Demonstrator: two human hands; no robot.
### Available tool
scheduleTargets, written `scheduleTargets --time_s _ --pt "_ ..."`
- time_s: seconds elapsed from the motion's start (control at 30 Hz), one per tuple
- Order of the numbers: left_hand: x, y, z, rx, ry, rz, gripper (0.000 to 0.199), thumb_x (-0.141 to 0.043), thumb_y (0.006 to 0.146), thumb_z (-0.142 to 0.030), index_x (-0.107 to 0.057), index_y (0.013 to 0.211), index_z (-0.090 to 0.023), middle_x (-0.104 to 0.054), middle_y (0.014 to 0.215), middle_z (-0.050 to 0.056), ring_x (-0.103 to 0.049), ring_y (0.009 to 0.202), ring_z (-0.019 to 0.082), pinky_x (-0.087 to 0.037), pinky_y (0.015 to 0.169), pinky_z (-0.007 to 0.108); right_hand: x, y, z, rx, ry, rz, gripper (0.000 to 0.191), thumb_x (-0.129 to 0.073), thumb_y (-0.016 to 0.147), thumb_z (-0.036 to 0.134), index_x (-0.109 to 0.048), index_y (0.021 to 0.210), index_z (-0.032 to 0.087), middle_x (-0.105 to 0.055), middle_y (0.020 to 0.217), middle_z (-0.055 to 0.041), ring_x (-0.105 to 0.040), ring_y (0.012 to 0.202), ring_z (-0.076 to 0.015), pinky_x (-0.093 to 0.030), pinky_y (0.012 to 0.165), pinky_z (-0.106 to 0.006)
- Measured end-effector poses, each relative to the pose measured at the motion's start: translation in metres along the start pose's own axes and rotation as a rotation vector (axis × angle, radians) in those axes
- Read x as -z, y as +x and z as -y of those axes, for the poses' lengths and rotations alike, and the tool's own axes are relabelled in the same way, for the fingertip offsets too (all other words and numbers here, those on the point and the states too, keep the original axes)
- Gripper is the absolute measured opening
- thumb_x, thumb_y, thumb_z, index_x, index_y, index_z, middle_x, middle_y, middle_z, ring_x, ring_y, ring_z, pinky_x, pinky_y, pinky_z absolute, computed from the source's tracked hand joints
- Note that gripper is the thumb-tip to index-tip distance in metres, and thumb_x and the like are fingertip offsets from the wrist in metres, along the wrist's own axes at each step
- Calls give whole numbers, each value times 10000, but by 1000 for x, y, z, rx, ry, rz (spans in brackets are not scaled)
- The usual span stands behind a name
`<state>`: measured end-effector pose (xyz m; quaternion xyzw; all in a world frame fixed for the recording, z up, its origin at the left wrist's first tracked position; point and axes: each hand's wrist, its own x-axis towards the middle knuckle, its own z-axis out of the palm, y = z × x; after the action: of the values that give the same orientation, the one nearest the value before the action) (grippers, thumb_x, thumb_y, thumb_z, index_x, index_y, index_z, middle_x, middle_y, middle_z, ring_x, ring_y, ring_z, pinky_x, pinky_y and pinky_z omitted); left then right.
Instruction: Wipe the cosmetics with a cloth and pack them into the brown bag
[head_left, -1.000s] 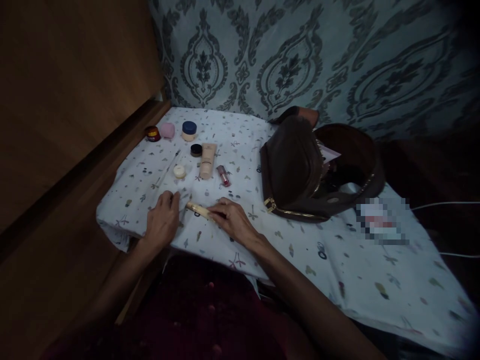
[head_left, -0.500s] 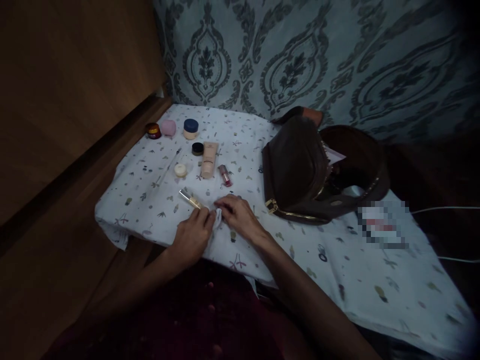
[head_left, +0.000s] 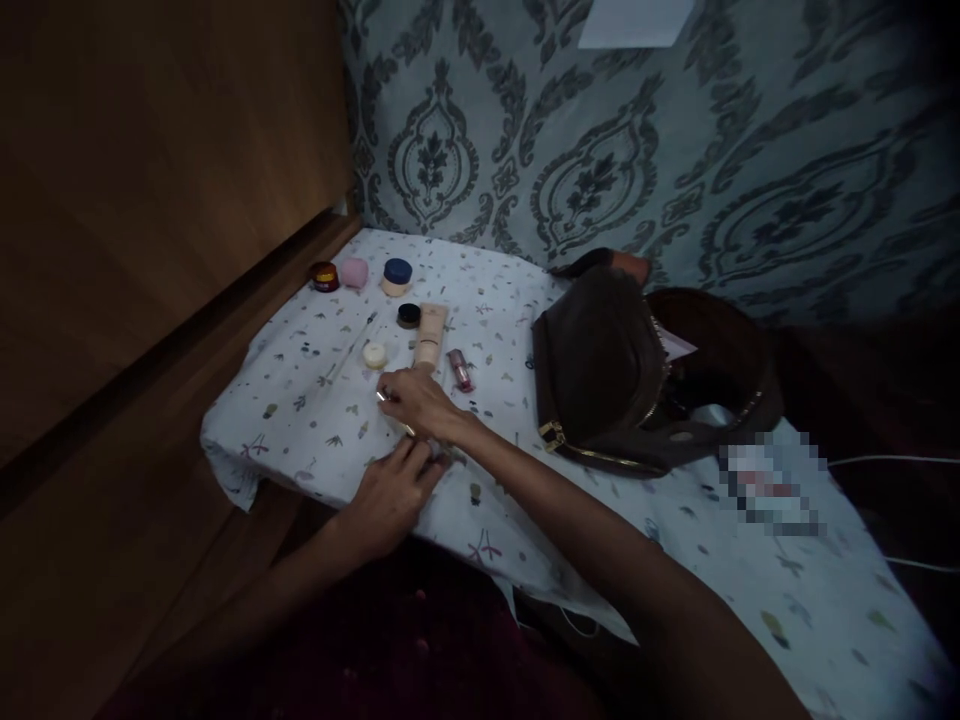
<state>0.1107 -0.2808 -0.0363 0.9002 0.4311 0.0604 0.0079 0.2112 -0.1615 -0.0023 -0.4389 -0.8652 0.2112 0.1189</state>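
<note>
Near the front edge of the cloth, my left hand (head_left: pixel 394 492) is closed around the lower end of a slim cosmetic tube (head_left: pixel 409 430). Its body is pale gold, and most of it is covered by my fingers. My right hand (head_left: pixel 420 400) crosses above and grips the tube's silver cap (head_left: pixel 383 397). A small white wad, perhaps tissue, shows only partly by the left fingertips. Just beyond the right hand lie a beige squeeze tube (head_left: pixel 430 335), a small cream-lidded jar (head_left: pixel 374 354) and a pink lip gloss tube (head_left: pixel 460 370).
A brown handbag (head_left: pixel 592 370) stands open on the right. Farther back are a black-lidded jar (head_left: pixel 409 315), a blue-lidded jar (head_left: pixel 397 277), a pink jar (head_left: pixel 354 273) and a dark red jar (head_left: pixel 324 277). A thin brush (head_left: pixel 352 345) lies left; wooden furniture (head_left: pixel 180 200) borders that side.
My right hand has moved left and forward from beside the left hand onto the tube's silver cap. The left hand stays low at the tube. The view has tilted up slightly.
</note>
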Motion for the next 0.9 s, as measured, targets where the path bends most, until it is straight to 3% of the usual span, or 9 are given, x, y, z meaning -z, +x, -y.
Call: scheduleTargets --time_s 0.07,0.23,0.37,0.43,0.5,0.57,0.63,0.77,0.9 --pt "3 -2 4 -49 -33 9 476 -465 885 -81 -492 1343 -211 -578 1150 109 -544 1091 258 -560 744 334 6 0 -8 -47 121 -100 93 -623 820 135 -687 873 178 -607 664 4 -571 653 -154 -397 640 -260" --pt "17 -6 23 -116 -267 -8 437 -427 861 -28 -603 1219 -207 -591 1089 89 -564 1039 227 -529 814 326 32 -25 -29 -229 599 -522 155 -606 774 208 -625 927 188 -583 641 45 -571 577 -131 -455 597 -255" --pt "31 -13 49 -33 -642 -132 525 -405 827 1 -628 1233 -246 -600 1058 56 -595 972 173 -511 825 283 20 -66 -38 -277 976 -611 249 -653 779 356 -601 959 192 -664 815 -3 -653 657 -146 -538 645 -287" --pt "36 -14 59 47 -742 -256 478 -437 849 -50 -630 1243 -240 -600 990 47 -598 911 175 -509 779 286 0 -87 -39 -272 983 -604 235 -665 789 366 -612 947 200 -677 805 -12 -667 710 -159 -549 693 -299" --pt "38 -12 61 139 -742 -379 428 -476 868 -106 -623 1254 -220 -597 954 40 -594 881 180 -507 766 294 -20 -104 -38 -260 832 -568 165 -667 791 310 -652 919 207 -694 823 -25 -662 758 -173 -544 725 -311" --pt "35 -5 54 195 -670 -428 438 -486 876 -121 -589 1292 -209 -598 994 46 -595 917 185 -511 809 309 -34 -117 -36 -231 640 -532 135 -650 806 260 -685 930 220 -709 882 -39 -657 803 -187 -539 765 -332" --pt "28 4 38 185 -554 -370 460 -464 885 -106 -563 1319 -218 -583 1034 54 -596 940 184 -518 836 318 -40 -124 -36 -193 513 -515 182 -639 811 222 -690 986 232 -713 946 -48 -660 873 -205 -536 814 -349" --pt "13 21 3 152 -225 -59 449 -434 899 -87 -583 1285 -261 -548 1045 66 -611 832 183 -540 699 309 -39 -126 -40 -164 469 -493 461 -622 762 129 -592 1210 234 -723 1019 -45 -661 943 -222 -528 859 -360" --pt "14 27 -6 171 -44 87 476 -427 923 -100 -514 1348 -298 -532 1115 78 -633 892 195 -548 681 302 -39 -125 -42 -185 460 -494 536 -604 771 114 -518 1286 238 -736 964 -20 -668 904 -210 -523 850 -354"
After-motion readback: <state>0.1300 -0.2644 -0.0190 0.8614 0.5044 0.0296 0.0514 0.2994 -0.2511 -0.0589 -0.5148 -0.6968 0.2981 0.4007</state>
